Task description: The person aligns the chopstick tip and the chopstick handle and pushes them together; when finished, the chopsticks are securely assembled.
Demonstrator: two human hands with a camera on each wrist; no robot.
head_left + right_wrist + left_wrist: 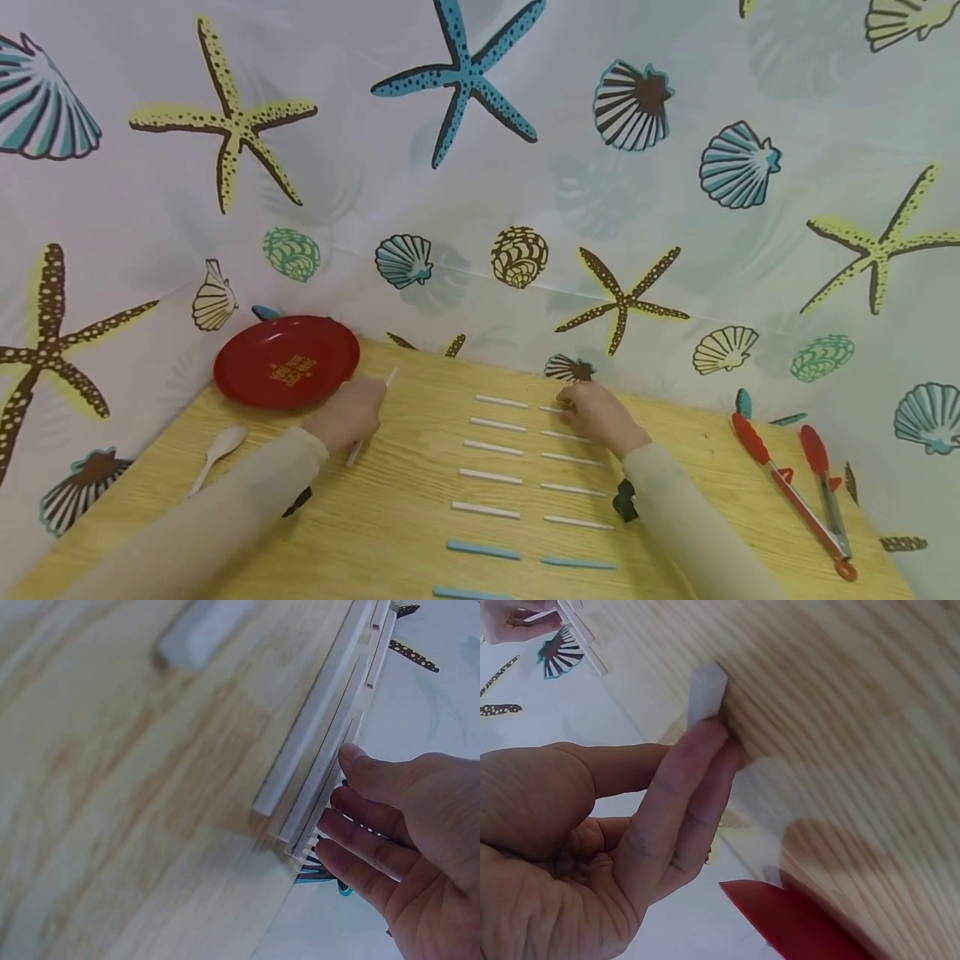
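My left hand (pixel 352 415) pinches a white stick (pixel 706 691) between thumb and fingers, raised at a slant near the red plate (pixel 262 392). In the right wrist view, my right hand (pixel 420 832) has its thumb and fingers loosely extended at the farthest white stick (pixel 324 791) of the right column. The fingertips are close to that stick; whether they touch it is hard to tell. Several more white sticks (pixel 491 475) lie in two columns, with blue sticks (pixel 483 550) at the near end.
A white spoon (pixel 225 442) lies on the wooden table (pixel 390 517) at left. Red-tipped tongs (pixel 810 500) lie at the right edge. Behind the table hangs a cloth (pixel 480 200) printed with starfish and shells.
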